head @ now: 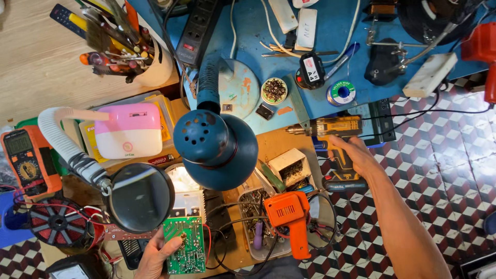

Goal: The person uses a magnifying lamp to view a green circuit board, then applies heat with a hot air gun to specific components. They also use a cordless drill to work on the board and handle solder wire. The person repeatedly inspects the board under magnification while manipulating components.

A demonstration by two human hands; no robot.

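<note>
At the near edge, a green circuit board [185, 252] is gripped by the left hand [156, 256], thumb laid across its face, just below a round magnifying glass [141, 197] on a flexible hose. Just right of the board, an orange glue gun [290, 216] is seen lying over a tray of small parts [251, 206]. Farther out, a yellow cordless drill [335, 135] is clasped at its handle by the right hand [350, 150], bit pointed left. A blue desk lamp [216, 143] is seen between them; beyond, a solder spool [341, 93] rests on the blue mat [330, 46].
</note>
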